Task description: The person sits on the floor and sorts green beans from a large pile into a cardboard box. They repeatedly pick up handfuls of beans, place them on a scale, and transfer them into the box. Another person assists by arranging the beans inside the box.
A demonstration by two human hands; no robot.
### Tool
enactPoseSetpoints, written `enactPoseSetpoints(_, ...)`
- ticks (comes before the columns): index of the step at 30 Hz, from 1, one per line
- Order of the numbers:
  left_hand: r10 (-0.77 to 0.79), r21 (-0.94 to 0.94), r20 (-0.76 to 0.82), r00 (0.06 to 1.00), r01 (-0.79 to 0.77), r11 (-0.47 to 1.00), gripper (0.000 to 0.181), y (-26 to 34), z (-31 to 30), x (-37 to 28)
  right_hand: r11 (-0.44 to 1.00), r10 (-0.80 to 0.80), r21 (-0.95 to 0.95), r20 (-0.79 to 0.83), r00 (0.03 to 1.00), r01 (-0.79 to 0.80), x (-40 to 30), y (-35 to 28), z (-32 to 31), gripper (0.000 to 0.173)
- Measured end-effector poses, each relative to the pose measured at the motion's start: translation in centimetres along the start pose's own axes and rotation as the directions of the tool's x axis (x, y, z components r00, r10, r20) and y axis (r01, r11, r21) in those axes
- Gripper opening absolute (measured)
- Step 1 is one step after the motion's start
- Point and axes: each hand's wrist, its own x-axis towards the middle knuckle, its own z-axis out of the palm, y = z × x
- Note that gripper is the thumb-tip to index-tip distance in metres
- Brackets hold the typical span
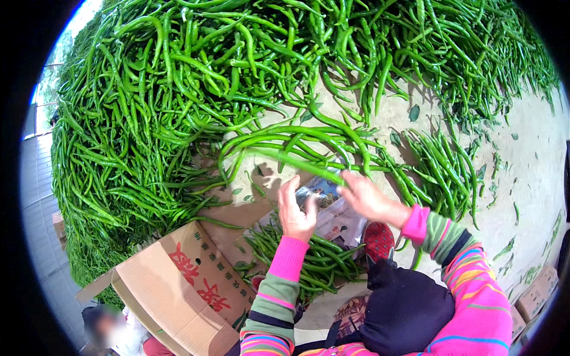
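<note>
My right hand (363,193) grips the stem-side or tip end of a long green chili pepper (303,165), blurred by motion; which end cannot be told. The pepper points up and left above my left hand (296,213), whose fingers and thumb are apart with nothing between them. Under and beside my left wrist lies a pile of green peppers (329,262). Partly beneath my hands is a printed sheet (340,218) with a picture on it. Several long curved peppers (311,131) lie loosely just beyond my hands.
A huge heap of green peppers (133,111) rises at the left and far side. A smaller bunch (441,173) lies right. An open cardboard box (178,289) with printed writing stands lower left, near another person (107,327). More boxes (536,293) are at the lower right. Loose leaves (414,113) dot the floor.
</note>
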Motion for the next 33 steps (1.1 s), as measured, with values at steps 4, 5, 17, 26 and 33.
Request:
enactPoseSetpoints(4, 0.148, 0.237, 0.039, 0.988, -0.153, 0.959, 0.047, 0.3, -1.5, -1.4, 0.997, 0.067, 0.026, 0.196, 0.978, -0.073, -3.4, -2.1, -0.3, 0.028)
enactPoseSetpoints(5, 0.208, 0.378, 0.082, 0.975, -0.224, 0.899, 0.048, 0.6, -1.9, -1.8, 0.998, 0.056, 0.017, 0.254, 0.966, -0.062, -3.8, -2.2, -0.8, 0.029)
enactPoseSetpoints(17, 0.043, 0.292, 0.087, 0.995, -0.066, 0.954, 0.025, 0.0, -4.4, -3.2, 0.541, -0.280, -0.813, 0.067, 0.958, 0.215, 4.1, 6.0, -5.3, 0.027)
enactPoseSetpoints(26, -0.006, 0.160, 0.031, 1.000, 0.001, 0.987, 0.012, -1.0, -5.1, -5.2, 0.522, -0.632, -0.613, 0.189, 0.752, 0.593, 10.2, -0.9, -3.3, 0.012)
enactPoseSetpoints(33, -0.230, -0.040, -0.044, 0.972, 0.228, 0.973, 0.014, 0.5, -5.2, -4.7, 0.650, -0.453, -0.738, -0.184, 0.872, 0.182, 18.7, -3.8, 4.6, 0.011)
